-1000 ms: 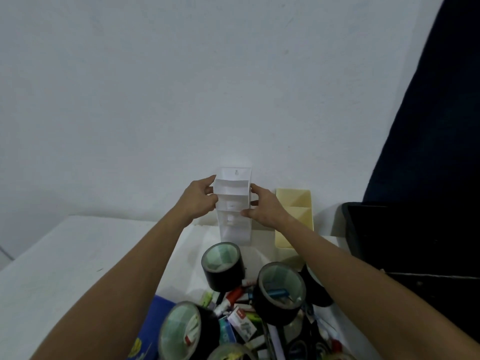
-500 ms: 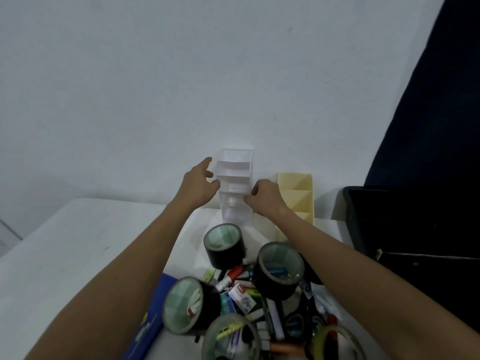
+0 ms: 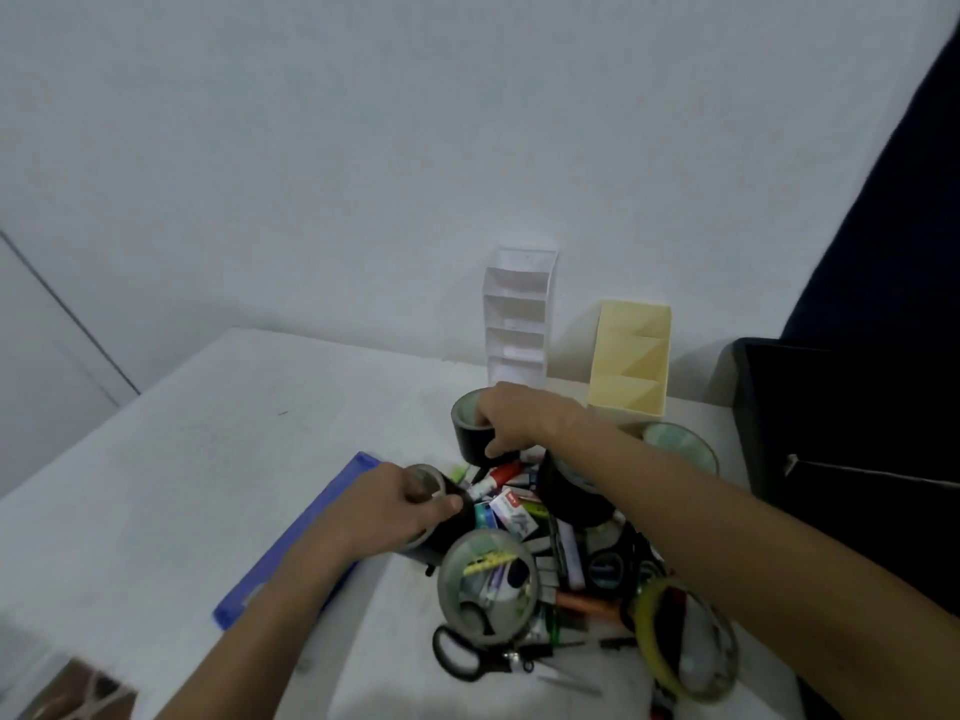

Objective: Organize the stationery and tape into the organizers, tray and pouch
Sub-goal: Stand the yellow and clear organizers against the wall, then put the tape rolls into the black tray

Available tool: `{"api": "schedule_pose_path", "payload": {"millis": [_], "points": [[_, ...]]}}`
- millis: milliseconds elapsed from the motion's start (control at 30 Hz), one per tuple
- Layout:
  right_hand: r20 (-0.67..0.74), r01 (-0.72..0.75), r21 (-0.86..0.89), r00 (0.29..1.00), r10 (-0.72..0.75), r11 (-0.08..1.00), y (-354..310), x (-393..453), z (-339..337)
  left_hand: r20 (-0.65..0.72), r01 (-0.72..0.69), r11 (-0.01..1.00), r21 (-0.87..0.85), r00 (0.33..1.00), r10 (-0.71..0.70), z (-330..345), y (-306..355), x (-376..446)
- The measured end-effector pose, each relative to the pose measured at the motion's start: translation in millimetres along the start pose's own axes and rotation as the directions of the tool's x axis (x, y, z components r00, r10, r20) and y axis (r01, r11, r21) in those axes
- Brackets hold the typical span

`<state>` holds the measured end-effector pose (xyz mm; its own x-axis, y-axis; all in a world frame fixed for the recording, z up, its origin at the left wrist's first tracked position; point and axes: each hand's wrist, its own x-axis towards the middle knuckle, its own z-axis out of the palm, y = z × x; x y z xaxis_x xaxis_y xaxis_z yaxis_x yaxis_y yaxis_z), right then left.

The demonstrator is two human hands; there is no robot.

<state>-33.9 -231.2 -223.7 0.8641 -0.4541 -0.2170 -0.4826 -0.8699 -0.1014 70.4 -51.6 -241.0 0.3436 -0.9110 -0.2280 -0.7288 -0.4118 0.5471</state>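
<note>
A white tiered organizer point(image 3: 518, 314) stands upright against the wall, with a cream organizer point(image 3: 631, 363) to its right. In front of them lies a heap of tape rolls, markers, pens and scissors point(image 3: 467, 654). My right hand point(image 3: 524, 420) grips a black tape roll point(image 3: 470, 433) at the far side of the heap, fingers inside its core. My left hand point(image 3: 389, 506) grips another black tape roll point(image 3: 434, 498) nearer to me. A grey tape roll point(image 3: 485, 584) stands in front, and a yellow tape roll point(image 3: 685, 641) lies at the right.
A blue pouch point(image 3: 301, 543) lies flat on the white table point(image 3: 182, 459) under my left forearm. A black tray point(image 3: 841, 433) sits at the right edge. The wall rises just behind the organizers. The table's left edge drops off at the lower left.
Both hands have let go of the white organizer, which now stands against the wall. They came back toward me, and each has taken hold of a black tape roll.
</note>
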Motion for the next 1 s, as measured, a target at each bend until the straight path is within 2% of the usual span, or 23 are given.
{"api": "schedule_pose_path", "payload": {"millis": [167,333,500,633,767,900,1000], "points": [[-0.077,-0.006,-0.064,0.997,0.001,0.998,-7.4,-8.7,-2.5,-0.099,0.016,0.999,-0.04,0.995,-0.02,5.2,8.7,-1.3],[-0.157,-0.01,0.074,0.987,0.021,0.997,2.8,-15.9,-12.7,-0.264,0.132,0.966,0.22,0.962,-0.071,-18.2,20.7,7.4],[-0.285,0.006,0.178,0.957,0.046,0.984,23.0,-39.9,-45.3,-0.377,0.114,0.945,0.308,0.926,0.011,-47.5,52.9,26.6],[-0.422,-0.057,0.202,0.896,0.139,0.978,55.6,-80.3,-70.2,-0.424,0.001,0.921,0.389,0.888,0.178,-59.1,100.1,42.5],[-0.506,-0.215,0.241,0.805,0.311,0.947,102.1,-149.5,-80.3,-0.407,-0.25,0.88,0.404,0.813,0.417,-47.4,179.4,56.9],[-0.524,-0.423,0.32,0.666,0.53,0.848,150.7,-220.3,-73.4,-0.303,-0.493,0.78,0.385,0.731,0.611,-13.9,258.0,82.1],[-0.491,-0.554,0.353,0.576,0.654,0.754,178.7,-249.8,-61.7,-0.31,-0.599,0.709,0.372,0.639,0.703,24.4,290.2,105.4]]}}
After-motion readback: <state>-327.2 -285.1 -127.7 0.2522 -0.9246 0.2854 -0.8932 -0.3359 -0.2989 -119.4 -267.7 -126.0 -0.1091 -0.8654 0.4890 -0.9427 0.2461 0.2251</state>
